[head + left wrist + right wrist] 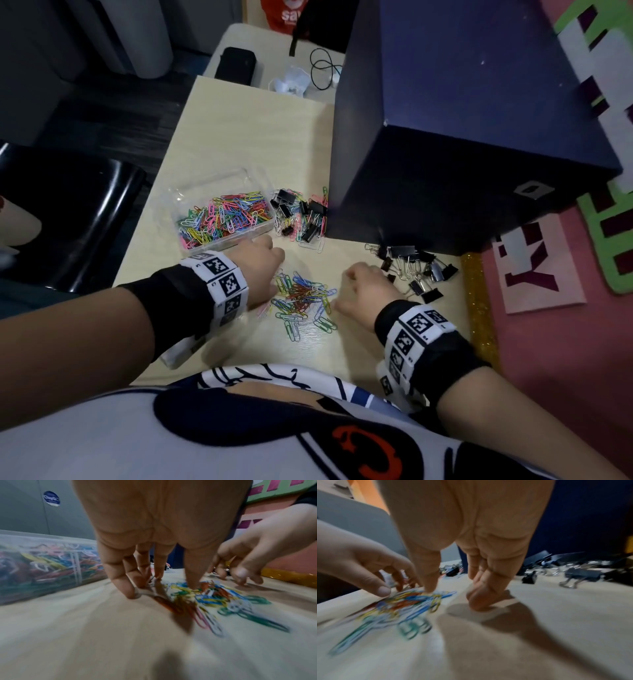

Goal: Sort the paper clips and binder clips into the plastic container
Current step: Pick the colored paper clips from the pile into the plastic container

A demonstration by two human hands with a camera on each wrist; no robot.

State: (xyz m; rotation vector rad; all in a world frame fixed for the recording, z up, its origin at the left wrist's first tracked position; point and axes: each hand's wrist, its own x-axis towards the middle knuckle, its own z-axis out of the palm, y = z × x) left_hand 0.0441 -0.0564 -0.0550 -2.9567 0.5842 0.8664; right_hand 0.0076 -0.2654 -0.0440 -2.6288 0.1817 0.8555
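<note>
A clear plastic container (191,195) at the left holds many coloured paper clips. A loose heap of coloured paper clips (305,299) lies on the table between my hands. My left hand (265,274) points down at the heap's left edge, its fingers (123,582) nearly straight with tips on the table and thumb on the clips. My right hand (358,291) is at the heap's right edge, thumb tip on the clips and the other fingers (479,599) curled under against the table. I see nothing held in either hand. Black binder clips (418,270) lie right of my right hand.
A mixed pile of binder clips and paper clips (301,216) sits beside the container, against a tall dark blue box (462,137). A black pouch (235,65) and a cable (322,68) lie at the far end. A gold strip (478,301) edges the table on the right.
</note>
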